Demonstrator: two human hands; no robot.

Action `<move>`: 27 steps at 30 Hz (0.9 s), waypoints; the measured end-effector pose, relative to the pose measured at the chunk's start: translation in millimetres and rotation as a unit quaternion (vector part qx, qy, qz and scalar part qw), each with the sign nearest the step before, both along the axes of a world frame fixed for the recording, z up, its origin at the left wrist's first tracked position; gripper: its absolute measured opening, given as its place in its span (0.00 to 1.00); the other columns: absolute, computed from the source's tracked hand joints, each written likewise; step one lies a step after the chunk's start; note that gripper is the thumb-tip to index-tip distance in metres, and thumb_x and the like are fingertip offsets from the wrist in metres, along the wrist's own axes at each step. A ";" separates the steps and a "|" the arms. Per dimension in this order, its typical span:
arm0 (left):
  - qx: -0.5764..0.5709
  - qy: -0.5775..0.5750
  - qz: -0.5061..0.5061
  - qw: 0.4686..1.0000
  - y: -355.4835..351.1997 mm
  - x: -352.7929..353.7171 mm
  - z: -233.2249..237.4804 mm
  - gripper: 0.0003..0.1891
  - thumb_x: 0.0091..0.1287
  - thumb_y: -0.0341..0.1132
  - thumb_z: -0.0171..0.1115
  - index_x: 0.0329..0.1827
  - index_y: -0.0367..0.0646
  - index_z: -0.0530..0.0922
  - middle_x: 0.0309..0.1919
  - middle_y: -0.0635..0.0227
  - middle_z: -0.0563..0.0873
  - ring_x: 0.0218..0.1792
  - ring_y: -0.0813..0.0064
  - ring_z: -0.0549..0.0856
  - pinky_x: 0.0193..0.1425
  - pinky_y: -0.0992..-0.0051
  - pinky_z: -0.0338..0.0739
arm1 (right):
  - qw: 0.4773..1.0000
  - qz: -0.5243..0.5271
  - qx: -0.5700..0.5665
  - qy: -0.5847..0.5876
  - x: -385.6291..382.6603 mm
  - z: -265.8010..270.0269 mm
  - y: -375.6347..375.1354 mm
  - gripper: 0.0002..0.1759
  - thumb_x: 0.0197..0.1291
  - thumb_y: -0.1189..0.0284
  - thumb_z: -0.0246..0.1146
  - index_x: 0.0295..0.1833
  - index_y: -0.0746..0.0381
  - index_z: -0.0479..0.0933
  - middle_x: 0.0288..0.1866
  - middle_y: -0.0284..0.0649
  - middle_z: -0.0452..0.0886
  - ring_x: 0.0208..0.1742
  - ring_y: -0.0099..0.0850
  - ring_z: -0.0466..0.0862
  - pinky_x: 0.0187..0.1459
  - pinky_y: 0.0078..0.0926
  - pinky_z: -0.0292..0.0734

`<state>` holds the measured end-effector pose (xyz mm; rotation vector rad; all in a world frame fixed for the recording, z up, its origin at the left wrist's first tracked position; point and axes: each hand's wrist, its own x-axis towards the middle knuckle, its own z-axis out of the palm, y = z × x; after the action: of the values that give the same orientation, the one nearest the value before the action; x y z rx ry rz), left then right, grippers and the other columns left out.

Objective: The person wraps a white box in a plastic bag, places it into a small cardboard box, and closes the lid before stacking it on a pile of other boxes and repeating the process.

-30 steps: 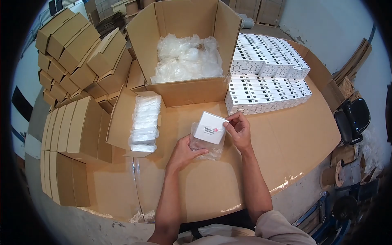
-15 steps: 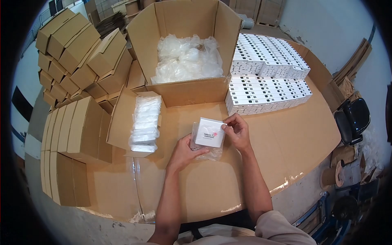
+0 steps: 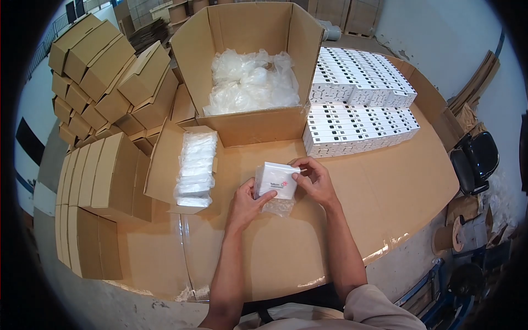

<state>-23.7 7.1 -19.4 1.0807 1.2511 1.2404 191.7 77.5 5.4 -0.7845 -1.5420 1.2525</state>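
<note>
A small white box [image 3: 278, 179] with a red logo and dark lettering sits inside a clear plastic bag [image 3: 280, 207], which hangs crumpled below it. My left hand [image 3: 247, 204] is closed on the box and bag from the left, its thumb across the lower front. At the top right corner, my right hand [image 3: 316, 181] pinches the edge of the box or the bag's mouth; which of these cannot be made out. Left of my hands stands an open carton [image 3: 159, 162] with a row of bagged white boxes [image 3: 196, 165] inside.
A large open carton [image 3: 258, 127] behind my hands holds loose clear bags [image 3: 253, 82]. White boxes [image 3: 363, 129] are stacked in rows at the right. Closed brown cartons [image 3: 104, 176] are piled at the left. A black chair [image 3: 476, 162] stands beyond the table's right edge.
The box now sits lower in the bag and has shifted slightly left. My left thumb has moved up onto its front, and my right hand has moved a little left and down.
</note>
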 end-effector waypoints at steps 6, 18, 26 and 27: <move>-0.001 -0.065 0.035 0.997 2.3 -0.4 -2.5 0.18 0.67 0.31 0.78 0.56 0.37 0.83 0.45 0.69 0.91 0.42 0.83 0.86 0.46 0.78 0.81 | 0.996 0.068 -0.059 -0.024 -5.7 13.8 -10.8 0.33 0.62 0.82 0.74 0.73 0.59 0.74 0.52 0.37 0.85 0.50 0.23 0.85 0.52 0.24 0.82; -0.005 -0.060 0.023 0.998 0.7 1.8 6.1 0.20 0.70 0.30 0.74 0.63 0.37 0.81 0.53 0.65 0.90 0.52 0.77 0.89 0.60 0.73 0.82 | 0.998 0.048 -0.020 -0.023 -7.5 1.6 -7.5 0.23 0.64 0.80 0.75 0.64 0.64 0.82 0.50 0.37 0.89 0.47 0.21 0.87 0.50 0.22 0.83; 0.014 -0.077 0.013 0.997 -0.1 2.8 10.8 0.18 0.72 0.30 0.73 0.62 0.36 0.82 0.53 0.65 0.91 0.53 0.77 0.89 0.60 0.73 0.83 | 0.999 0.023 -0.006 -0.048 -5.0 0.0 -6.0 0.13 0.66 0.77 0.74 0.55 0.67 0.87 0.46 0.38 0.91 0.45 0.22 0.87 0.49 0.23 0.83; 0.018 -0.077 0.015 0.997 0.3 2.7 9.8 0.17 0.72 0.30 0.73 0.61 0.36 0.82 0.52 0.66 0.91 0.52 0.78 0.89 0.59 0.74 0.83 | 0.998 0.021 -0.005 -0.054 -4.6 0.9 -6.3 0.12 0.66 0.77 0.74 0.53 0.67 0.87 0.46 0.39 0.92 0.45 0.23 0.87 0.49 0.24 0.84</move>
<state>-20.9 7.4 -9.6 0.9759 1.1336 1.3474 187.2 71.2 6.2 -0.8420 -1.6483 1.2668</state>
